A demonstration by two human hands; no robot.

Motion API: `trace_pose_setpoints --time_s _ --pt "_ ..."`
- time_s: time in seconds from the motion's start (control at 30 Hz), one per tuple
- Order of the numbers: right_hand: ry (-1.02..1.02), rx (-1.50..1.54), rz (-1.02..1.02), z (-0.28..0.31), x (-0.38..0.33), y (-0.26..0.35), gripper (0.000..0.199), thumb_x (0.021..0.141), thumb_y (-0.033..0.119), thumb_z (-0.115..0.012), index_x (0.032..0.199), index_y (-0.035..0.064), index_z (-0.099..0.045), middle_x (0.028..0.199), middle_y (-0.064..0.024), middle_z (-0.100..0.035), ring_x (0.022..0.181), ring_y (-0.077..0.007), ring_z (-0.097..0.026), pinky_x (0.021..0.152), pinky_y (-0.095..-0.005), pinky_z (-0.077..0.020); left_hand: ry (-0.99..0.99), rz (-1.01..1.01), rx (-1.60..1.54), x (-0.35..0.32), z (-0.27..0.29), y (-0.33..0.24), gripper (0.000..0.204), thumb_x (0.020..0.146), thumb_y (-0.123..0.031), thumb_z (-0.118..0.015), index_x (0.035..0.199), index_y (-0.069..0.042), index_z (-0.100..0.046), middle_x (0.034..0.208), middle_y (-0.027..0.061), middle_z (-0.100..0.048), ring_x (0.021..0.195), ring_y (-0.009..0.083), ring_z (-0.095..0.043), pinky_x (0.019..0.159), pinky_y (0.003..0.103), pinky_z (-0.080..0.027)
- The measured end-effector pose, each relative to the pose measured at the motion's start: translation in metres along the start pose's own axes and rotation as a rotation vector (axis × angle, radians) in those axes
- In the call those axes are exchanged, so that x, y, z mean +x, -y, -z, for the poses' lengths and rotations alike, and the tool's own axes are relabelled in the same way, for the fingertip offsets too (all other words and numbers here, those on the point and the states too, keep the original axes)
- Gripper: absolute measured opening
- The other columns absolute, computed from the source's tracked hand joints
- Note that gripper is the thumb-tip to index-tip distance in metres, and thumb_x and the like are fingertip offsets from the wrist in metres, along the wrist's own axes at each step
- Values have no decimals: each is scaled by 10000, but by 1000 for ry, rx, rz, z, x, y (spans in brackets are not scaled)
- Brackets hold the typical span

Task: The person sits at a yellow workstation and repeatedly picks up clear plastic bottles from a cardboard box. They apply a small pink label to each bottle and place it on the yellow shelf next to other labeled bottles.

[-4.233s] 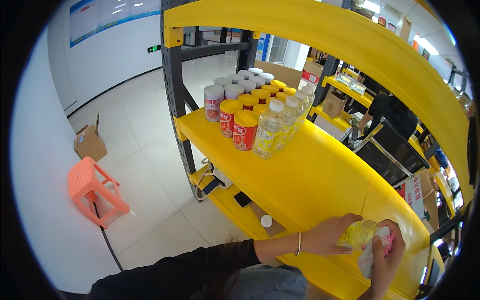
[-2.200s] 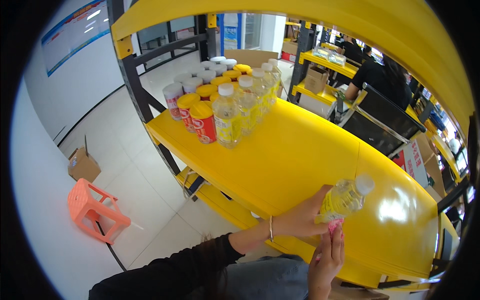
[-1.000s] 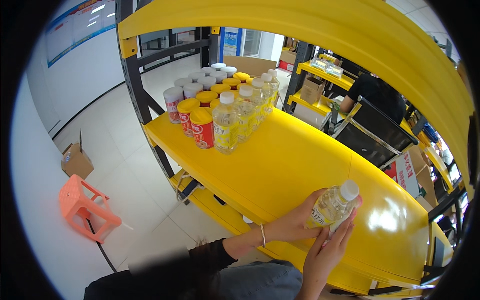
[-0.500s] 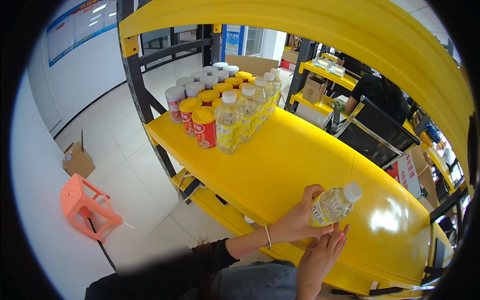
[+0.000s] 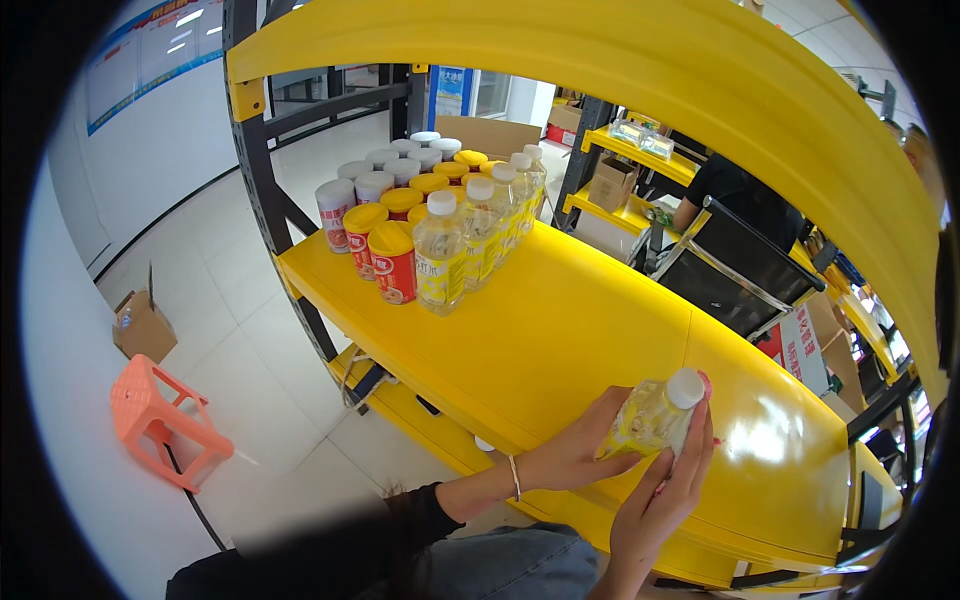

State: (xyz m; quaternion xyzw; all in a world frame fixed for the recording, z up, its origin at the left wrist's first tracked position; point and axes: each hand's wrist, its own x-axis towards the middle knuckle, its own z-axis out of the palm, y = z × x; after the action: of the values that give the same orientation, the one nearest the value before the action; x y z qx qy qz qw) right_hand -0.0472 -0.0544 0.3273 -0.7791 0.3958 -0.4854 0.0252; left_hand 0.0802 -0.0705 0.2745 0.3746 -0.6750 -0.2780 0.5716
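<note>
A clear plastic bottle (image 5: 646,418) with a white cap and yellow label is tilted above the near part of the yellow shelf (image 5: 560,320). My left hand (image 5: 580,447) is wrapped around its lower part. Against the bottle's right side, near the cap, lie the fingers of my right hand (image 5: 662,500). A pink cloth-like piece (image 5: 706,384), mostly hidden, shows at those fingertips. Farther left on the shelf, a row of similar bottles (image 5: 441,255) stands upright beside red cans with yellow lids (image 5: 393,264) and white-lidded cans (image 5: 335,214).
A yellow beam (image 5: 520,48) arches overhead, joined to a dark upright post (image 5: 262,170). On the floor at left are an orange stool (image 5: 165,425) and an open cardboard box (image 5: 145,325). Beyond the shelf, a person in black sits near a black chair (image 5: 735,265).
The bottle has turned in my hands, its cap shifting slightly left and toward me. My right hand has risen from below the bottle to its side near the cap.
</note>
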Motion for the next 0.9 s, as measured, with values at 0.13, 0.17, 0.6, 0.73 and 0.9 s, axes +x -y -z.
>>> trace_pose_setpoints --time_s 0.13,0.17,0.6,0.73,0.9 --pt "-3 10 -105 -6 -14 -1 441 911 48 -376 1345 -29 -354 1308 -245 -439 1198 -388 -437 1042 -429 -288 41 37 -35 -1 0 4 846 833 -263 -622 1427 -27 -68 1424 198 -220 1350 314 -198 1103 393 -165" --pt "7 64 -165 -7 -17 1 441 911 45 -383 1343 -38 -347 1302 -257 -436 1197 -396 -434 1035 -436 -299 41 38 -32 -1 0 4 849 833 -268 -622 1427 -27 -66 1426 197 -217 1349 311 -200 1103 393 -165" --pt "531 -146 -99 16 -30 -31 384 861 -3 -425 1243 -46 -432 1240 -234 -477 1237 -410 -391 1021 -410 -332 -5 145 -155 -2 1 2 777 724 -250 -753 1298 -42 -272 1249 149 -393 1267 251 -341 1052 364 -267" --pt "45 362 -445 24 1 -17 379 900 24 -389 1272 -25 -440 1230 -177 -502 1173 -277 -455 994 -339 -338 23 61 -37 0 3 3 814 747 -294 -730 1347 -28 -248 1278 182 -401 1262 284 -361 1055 387 -276" --pt "-16 647 -320 2 15 -18 348 950 106 -355 1253 -27 -462 1229 -141 -507 1122 -214 -474 975 -312 -342 40 64 -85 -1 3 7 825 766 -271 -699 1395 -40 -218 1345 195 -361 1269 310 -353 1060 397 -269"
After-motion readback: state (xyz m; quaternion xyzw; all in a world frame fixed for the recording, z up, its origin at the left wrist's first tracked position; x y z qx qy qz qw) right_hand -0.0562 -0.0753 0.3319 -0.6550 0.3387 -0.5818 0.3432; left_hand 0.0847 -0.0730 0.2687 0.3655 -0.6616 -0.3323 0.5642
